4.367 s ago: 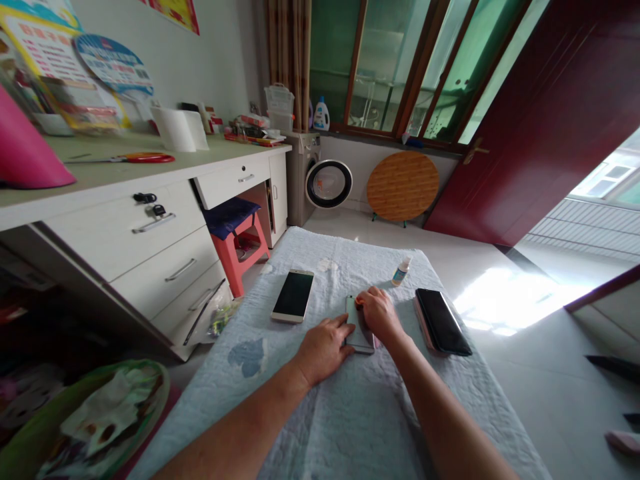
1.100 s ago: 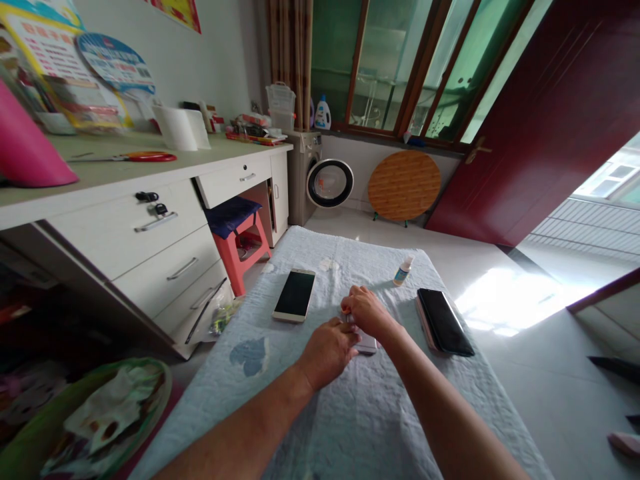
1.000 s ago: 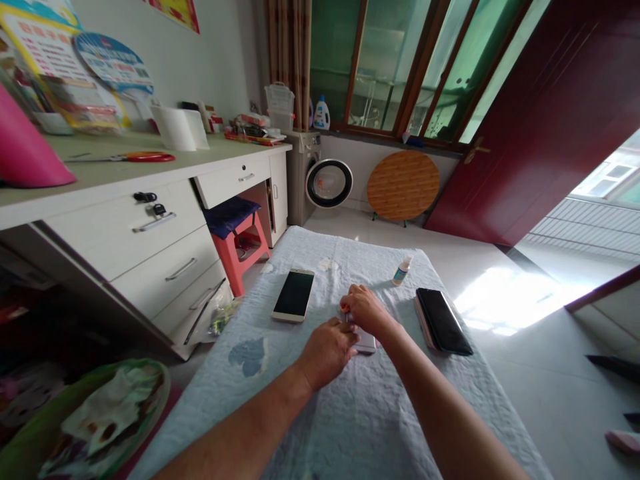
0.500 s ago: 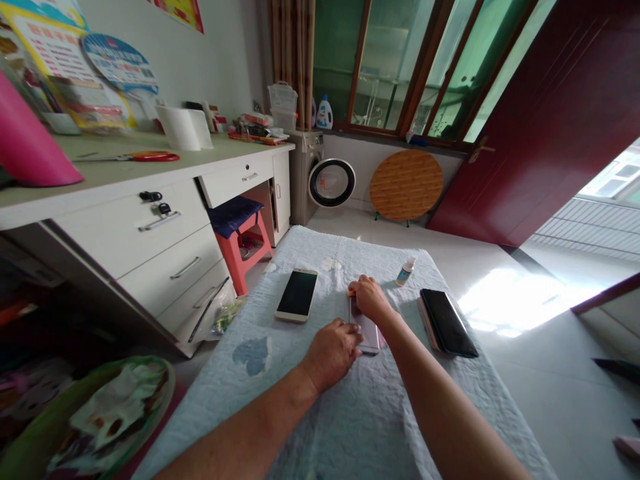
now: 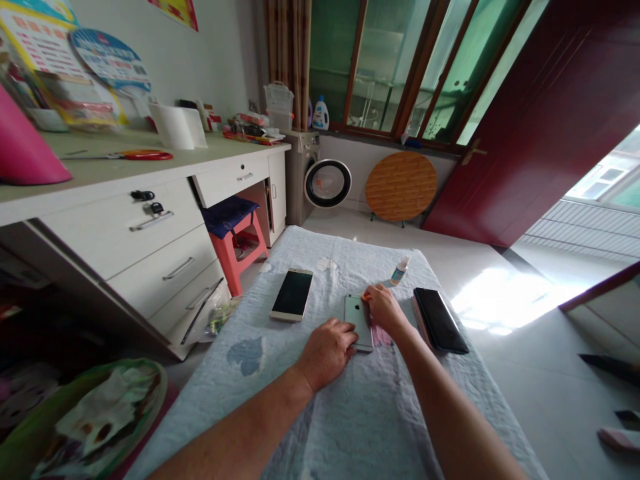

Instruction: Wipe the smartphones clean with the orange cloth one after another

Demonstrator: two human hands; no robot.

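Observation:
A grey smartphone [image 5: 359,333] lies back side up on the cloth-covered table, its apple logo showing. My left hand [image 5: 330,350] grips its lower left edge, with fingertips resting on the back. At the phone's upper right edge, my right hand [image 5: 384,308] pinches a small orange piece [image 5: 365,297], mostly covered by the fingers; its kind is unclear. To the left lies a gold-framed smartphone [image 5: 293,295], dark screen up. On the right a black smartphone [image 5: 440,320] rests on something pinkish. A small spray bottle [image 5: 400,271] stands beyond my right hand.
A pale blue quilted cloth [image 5: 280,413] covers the table. Left of it are a white desk [image 5: 135,247], a pink stool [image 5: 231,260] and a basket [image 5: 163,387] of waste. Behind stand a washing machine [image 5: 300,180] with its door open and a round wooden tabletop [image 5: 401,187].
My right hand has moved from across the phone's top to its right edge, uncovering the logo. The orange piece went with it. My left hand stays at the lower left edge.

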